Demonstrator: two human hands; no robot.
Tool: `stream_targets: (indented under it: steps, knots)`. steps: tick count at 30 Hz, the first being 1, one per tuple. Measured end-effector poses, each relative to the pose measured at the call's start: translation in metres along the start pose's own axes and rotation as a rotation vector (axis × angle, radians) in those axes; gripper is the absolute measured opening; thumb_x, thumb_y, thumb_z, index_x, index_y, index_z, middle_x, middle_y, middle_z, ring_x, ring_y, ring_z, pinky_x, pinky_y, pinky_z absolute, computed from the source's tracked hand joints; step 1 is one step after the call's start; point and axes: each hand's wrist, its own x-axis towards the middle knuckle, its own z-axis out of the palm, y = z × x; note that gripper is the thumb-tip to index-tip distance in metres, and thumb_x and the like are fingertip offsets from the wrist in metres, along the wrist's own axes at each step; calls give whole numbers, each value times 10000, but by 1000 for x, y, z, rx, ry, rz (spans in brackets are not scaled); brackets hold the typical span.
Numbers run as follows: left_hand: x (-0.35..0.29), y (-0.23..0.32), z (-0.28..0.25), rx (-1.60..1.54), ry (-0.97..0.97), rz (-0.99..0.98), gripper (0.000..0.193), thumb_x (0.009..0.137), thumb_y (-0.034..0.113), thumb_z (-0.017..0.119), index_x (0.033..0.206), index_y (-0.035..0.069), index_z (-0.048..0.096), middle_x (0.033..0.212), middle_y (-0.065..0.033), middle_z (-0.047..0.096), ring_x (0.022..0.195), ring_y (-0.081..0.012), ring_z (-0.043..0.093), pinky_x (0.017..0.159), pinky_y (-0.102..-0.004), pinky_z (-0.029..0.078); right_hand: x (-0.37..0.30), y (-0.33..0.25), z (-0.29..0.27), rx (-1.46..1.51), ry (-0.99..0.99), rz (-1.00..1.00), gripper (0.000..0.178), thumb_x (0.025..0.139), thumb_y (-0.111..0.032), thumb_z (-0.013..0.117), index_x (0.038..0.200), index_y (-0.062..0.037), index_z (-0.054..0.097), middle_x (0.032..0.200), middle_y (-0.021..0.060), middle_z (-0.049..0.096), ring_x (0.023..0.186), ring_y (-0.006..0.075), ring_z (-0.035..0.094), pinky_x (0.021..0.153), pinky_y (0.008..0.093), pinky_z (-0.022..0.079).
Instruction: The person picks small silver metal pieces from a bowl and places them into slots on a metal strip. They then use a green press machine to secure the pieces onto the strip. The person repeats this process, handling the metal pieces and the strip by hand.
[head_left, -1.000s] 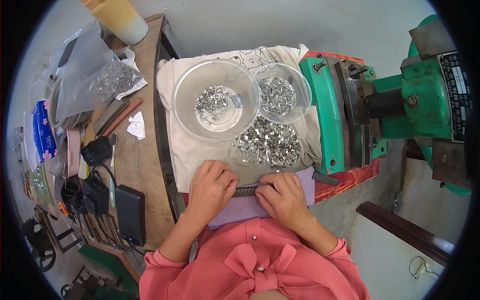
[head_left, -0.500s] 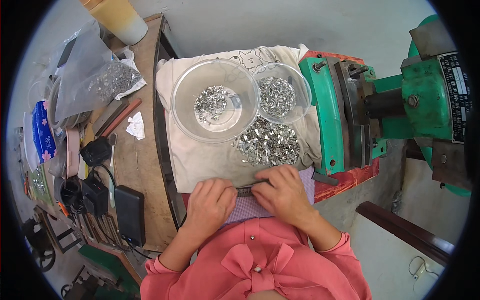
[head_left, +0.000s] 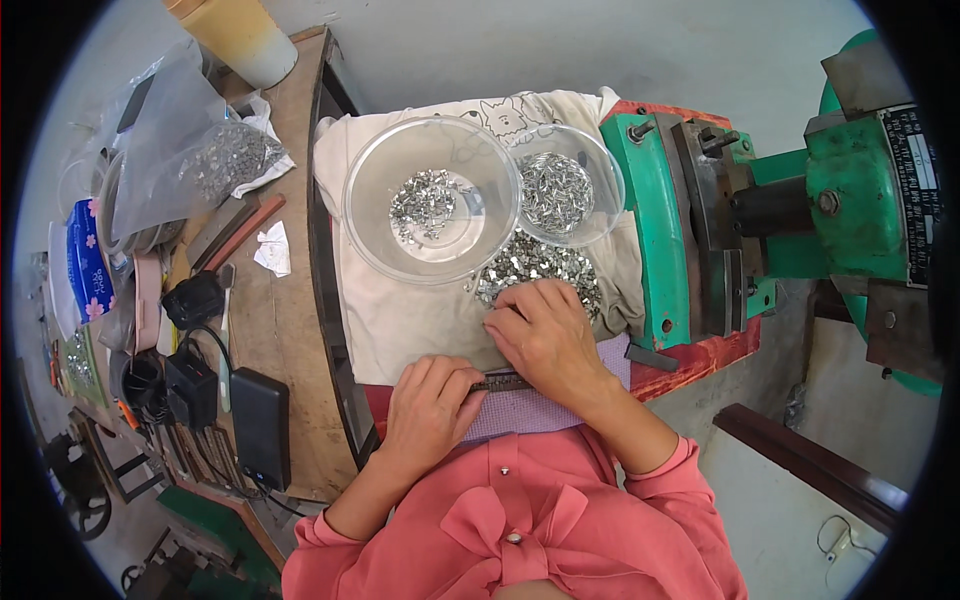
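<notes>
My left hand (head_left: 432, 400) is closed on the left end of a narrow dark metal bar (head_left: 508, 382), which lies on purple cloth (head_left: 500, 418) close to my body. Fine marks or slots along the bar are too small to make out. My right hand (head_left: 545, 335) has its fingers bent together at the near edge of a loose pile of small shiny metal pieces (head_left: 535, 262). Whatever its fingertips hold is hidden. Beyond the pile stand a large clear tub (head_left: 365, 215) with some small metal bits and a smaller clear tub (head_left: 607, 195) with thin metal pins.
A green machine vise (head_left: 648, 240) stands to the right, near a green machine head (head_left: 858, 200). The wooden bench (head_left: 310, 400) on the left bears a black power bank (head_left: 262, 430), cables, files and a plastic bag (head_left: 165, 150) of metal bits. Beige cloth (head_left: 400, 330) lies under the tubs.
My right hand has left the bar and moved up and away from me to the metal pile. More of the bar now shows. My left hand stays on it.
</notes>
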Motion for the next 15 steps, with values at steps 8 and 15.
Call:
stream_targets:
  steps: [8,15]
  knots:
    - [-4,-3,2,-16,-4,0,266,703,47,803,916,64,644,985,-66,629,885,-291,583,757,-397,466,2,0,-9,21,-25,-19,109,752,-107,678,852,-68,696,947,58,605,925,251,577,872,391,448]
    - [-4,-3,6,-6,30,28,258,705,36,800,911,68,650,968,-64,635,874,-287,594,753,-388,469,1,4,-8,47,-58,7,112,771,-87,694,882,-77,689,983,55,619,954,249,579,887,403,435]
